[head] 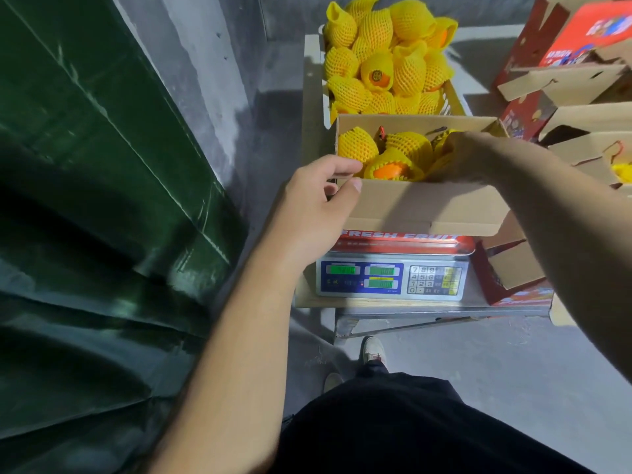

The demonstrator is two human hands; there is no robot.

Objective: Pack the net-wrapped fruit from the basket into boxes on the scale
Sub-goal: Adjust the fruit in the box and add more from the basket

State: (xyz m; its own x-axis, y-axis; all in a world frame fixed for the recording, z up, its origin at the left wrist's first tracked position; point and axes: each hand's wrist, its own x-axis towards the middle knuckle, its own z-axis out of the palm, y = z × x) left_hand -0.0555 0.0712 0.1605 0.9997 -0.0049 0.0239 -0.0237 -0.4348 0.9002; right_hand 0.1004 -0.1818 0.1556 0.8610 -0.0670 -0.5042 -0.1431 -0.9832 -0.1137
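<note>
Seen from the head camera, looking down: an open cardboard box (424,203) sits on a grey electronic scale (391,278) with green lit displays and a keypad. The left hand (319,196) grips the box's near-left corner, thumb pressed on the outer wall and fingers curled over the rim. The right hand (472,155) reaches into the box from the right, its back to the camera; its fingers are hidden among the fruit, so whether it grasps anything cannot be told. Between the two hands lie net-wrapped fruit (390,159), orange skin showing through soft yellow foam mesh. Beyond the hands, a basket (323,97) is heaped with more of the same. Right of the right arm stand red printed cartons (561,80) with brown flaps open. Left of the left arm hangs glossy dark green sheeting (102,165). The scale rests on a low bench (376,304) over a grey concrete floor (496,364), where a shoe (373,349) shows.
</note>
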